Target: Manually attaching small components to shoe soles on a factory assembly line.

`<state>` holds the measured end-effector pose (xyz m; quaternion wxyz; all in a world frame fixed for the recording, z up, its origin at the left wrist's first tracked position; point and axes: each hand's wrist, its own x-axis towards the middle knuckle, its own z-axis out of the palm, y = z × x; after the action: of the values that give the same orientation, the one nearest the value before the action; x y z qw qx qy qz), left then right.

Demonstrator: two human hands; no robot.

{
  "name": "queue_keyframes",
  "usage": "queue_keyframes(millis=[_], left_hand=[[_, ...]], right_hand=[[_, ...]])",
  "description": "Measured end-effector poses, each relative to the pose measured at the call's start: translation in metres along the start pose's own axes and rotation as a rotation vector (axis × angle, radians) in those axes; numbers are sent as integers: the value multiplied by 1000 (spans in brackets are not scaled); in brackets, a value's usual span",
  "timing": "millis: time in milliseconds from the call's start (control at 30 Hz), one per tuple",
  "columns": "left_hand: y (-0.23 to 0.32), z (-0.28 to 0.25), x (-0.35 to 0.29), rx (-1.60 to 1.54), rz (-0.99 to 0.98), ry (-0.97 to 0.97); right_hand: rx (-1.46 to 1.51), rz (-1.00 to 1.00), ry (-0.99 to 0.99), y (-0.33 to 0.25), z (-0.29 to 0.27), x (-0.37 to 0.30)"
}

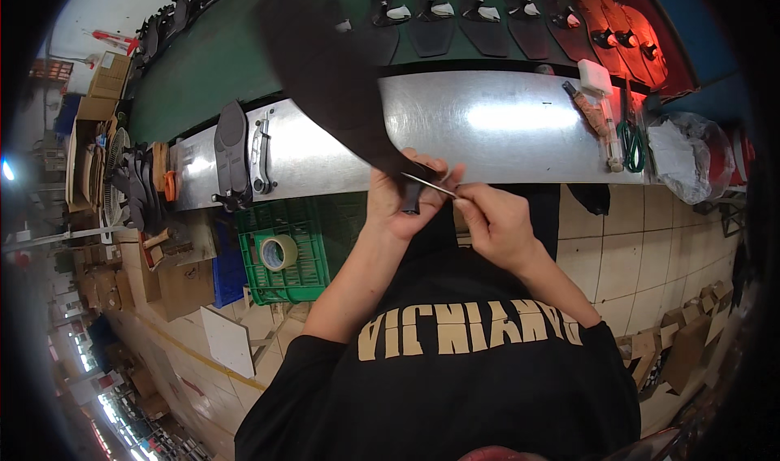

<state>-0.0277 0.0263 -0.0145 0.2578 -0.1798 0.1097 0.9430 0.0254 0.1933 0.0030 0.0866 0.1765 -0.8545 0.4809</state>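
Note:
A long, dark, flat blade-shaped piece (337,87) slants up and away over the metal bench, its narrow end towards me. My left hand (388,205) is closed round that narrow end, where a short black tube-like part sticks out. Pinched in my right hand (502,227) is a thin metal rod (431,186), its far end touching the narrow end of the dark piece. What the rod does inside is hidden by my fingers. The far part of the piece looks blurred.
Beyond the metal bench (455,112), several similar dark pieces lie on a green belt (219,63), reddish-lit at the right. Green-handled scissors (632,140) and a clear plastic bag (691,156) lie right. Another dark piece (232,148) lies left. A green crate (284,278) with tape stands below.

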Motion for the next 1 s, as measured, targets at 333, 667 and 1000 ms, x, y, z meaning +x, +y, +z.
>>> queue_keyframes(millis=[333,667,1000], left_hand=[[9,-37,9,-40,70,-223],[9,-17,16,420,166,605],[-30,-17,-9,618,382,225]], right_hand=[[17,49,-77,-9,20,-7],[202,116,2,-9,14,-11],[577,481,146,37,37,13]])
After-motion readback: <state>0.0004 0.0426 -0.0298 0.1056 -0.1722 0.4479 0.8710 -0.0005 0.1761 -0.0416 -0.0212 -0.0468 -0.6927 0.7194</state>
